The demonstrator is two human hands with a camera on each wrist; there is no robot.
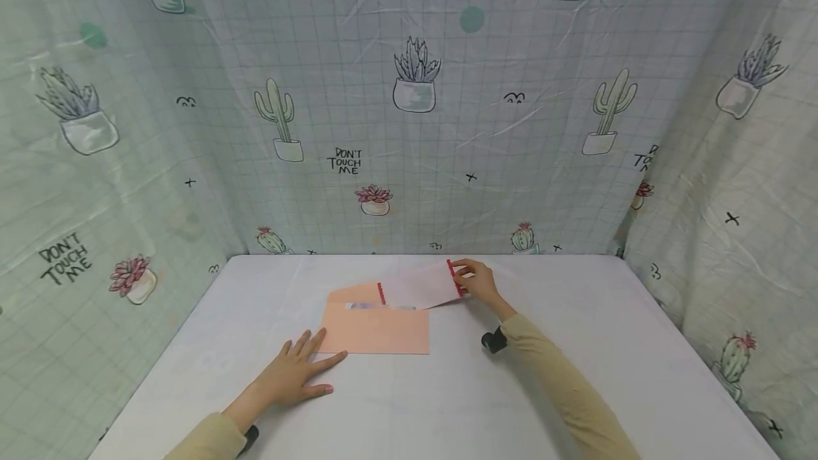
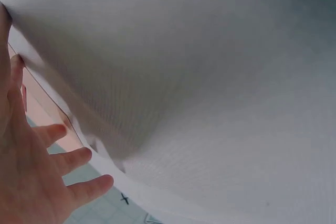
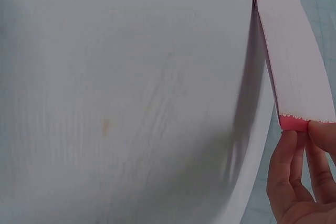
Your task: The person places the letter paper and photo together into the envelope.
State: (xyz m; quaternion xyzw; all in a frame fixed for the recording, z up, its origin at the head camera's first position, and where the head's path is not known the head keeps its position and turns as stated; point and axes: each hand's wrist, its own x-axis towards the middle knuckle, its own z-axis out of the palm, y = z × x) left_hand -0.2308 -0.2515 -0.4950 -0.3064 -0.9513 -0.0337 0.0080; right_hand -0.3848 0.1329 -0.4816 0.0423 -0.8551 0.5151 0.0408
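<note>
A peach envelope [image 1: 377, 332] lies on the table, its flap spread toward the back. The left hand [image 1: 290, 376] rests with fingers spread, the fingertips on the envelope's front left corner. At the upper right of the envelope, a pale card [image 1: 418, 286] with red scalloped ends is raised at its right side. The right hand [image 1: 478, 282] pinches the card's right red end between thumb and fingers, as the right wrist view also shows. A narrow bluish patterned strip [image 1: 364, 306] shows along the envelope's mouth. How much of the card is inside the envelope is hidden.
The white table [image 1: 562, 375] has its far edge just behind the card. A printed cactus cloth [image 1: 415, 162] hangs behind and at both sides. Black straps [image 1: 494, 340] sit at the wrists.
</note>
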